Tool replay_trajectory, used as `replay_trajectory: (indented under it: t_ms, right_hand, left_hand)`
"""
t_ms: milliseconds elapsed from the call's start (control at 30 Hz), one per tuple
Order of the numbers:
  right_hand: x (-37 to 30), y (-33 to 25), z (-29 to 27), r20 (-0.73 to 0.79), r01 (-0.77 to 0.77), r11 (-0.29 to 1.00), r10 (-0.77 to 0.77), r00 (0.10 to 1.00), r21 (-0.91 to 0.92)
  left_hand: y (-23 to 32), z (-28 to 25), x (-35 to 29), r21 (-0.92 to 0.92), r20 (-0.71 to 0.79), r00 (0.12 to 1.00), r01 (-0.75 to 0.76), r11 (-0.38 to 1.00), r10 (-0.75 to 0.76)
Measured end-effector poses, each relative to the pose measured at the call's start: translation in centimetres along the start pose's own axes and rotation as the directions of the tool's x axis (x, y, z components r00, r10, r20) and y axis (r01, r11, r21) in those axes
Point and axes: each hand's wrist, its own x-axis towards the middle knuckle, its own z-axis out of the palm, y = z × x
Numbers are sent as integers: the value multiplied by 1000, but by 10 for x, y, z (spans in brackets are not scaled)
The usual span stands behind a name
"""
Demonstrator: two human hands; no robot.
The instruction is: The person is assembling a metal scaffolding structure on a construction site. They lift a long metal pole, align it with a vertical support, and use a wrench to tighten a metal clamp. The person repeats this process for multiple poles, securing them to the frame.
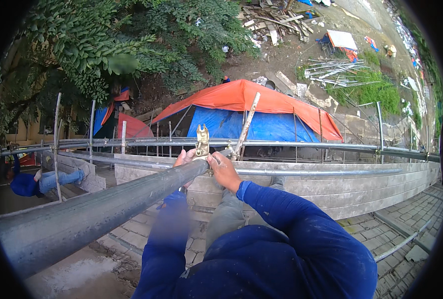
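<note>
Holding a brass-coloured clamp between our two hands, we have it at the far end of a thick grey pole, with its forked tip pointing upward in the view. The clamp's long axis stands roughly upright and crosses the line of the pole, which slants from the lower left, close to us, up to our fingers. Our left grip comes up from behind the pole and is closed on the clamp's left side, though the pole hides part of that hand. Our right grip is clamped on the clamp's lower right, thumb and fingers close together. Neither hand is clearly nearer, since the clamp sits between them. Just beyond the right hand, a thin pole rises, tilted to the right, and a lower rail runs crosswise in front of the grey boards. As for containers, we make out none for certain; beyond the orange tarp lies a round grey object, too small to tell whether it holds anything. Off to our left, a co-worker in a blue top is well apart from our hands.
</note>
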Motion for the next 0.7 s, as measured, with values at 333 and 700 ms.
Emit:
replay_trajectory:
  t_ms: [333,700]
  right_hand:
    - [-8,9,4,-105,65,997,-61,993,33]
    - [5,-11,-14,139,-87,995,92,986,-38]
  left_hand:
    - [1,19,-4,237,-11,994,-104,966,109]
    - [-10,9,-6,406,-71,979,-144,903,188]
